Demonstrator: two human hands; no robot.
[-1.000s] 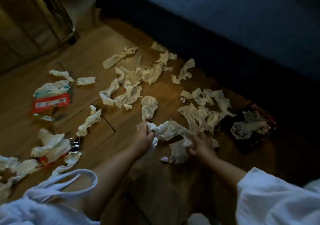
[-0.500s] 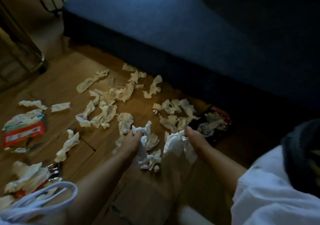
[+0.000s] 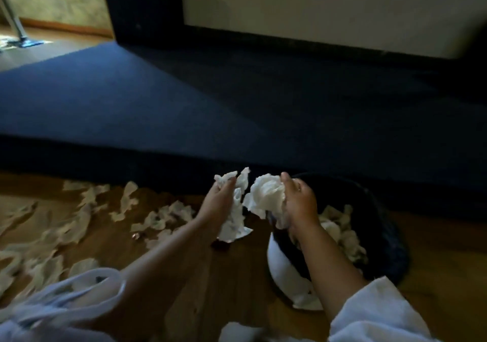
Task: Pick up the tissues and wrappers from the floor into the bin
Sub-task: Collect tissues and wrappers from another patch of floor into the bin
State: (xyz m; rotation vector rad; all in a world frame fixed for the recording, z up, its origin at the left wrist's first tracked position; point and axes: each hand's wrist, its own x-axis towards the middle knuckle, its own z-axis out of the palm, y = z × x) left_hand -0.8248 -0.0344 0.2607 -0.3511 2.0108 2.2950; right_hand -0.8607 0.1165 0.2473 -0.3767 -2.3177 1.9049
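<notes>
Fingers of both hands were curled tight around crumpled white tissue near the centre of the frame. The left hand [image 3: 220, 204] gripped a long wad of tissue [image 3: 234, 220] that stuck up above the knuckles and hung down below the wrist, over the wooden floor [image 3: 237, 289]. The right hand [image 3: 299, 204] clutched a rounder ball of tissue [image 3: 266, 194], held above the near rim of the bin [image 3: 390, 236], a dark container at lower right with a white band on its near side. More white tissues [image 3: 342, 233] already lay inside it. The 2 wads sat just beside each other, and whether they touched was unclear. Scattered tissues [image 3: 79, 225] still covered the floor across the lower left, and a small shiny wrapper [image 3: 136, 235] lay among them. A dark blue mattress [image 3: 184, 99] filled the middle of the frame behind the hands. White sleeves [image 3: 374, 315] showed at the lower corners.
</notes>
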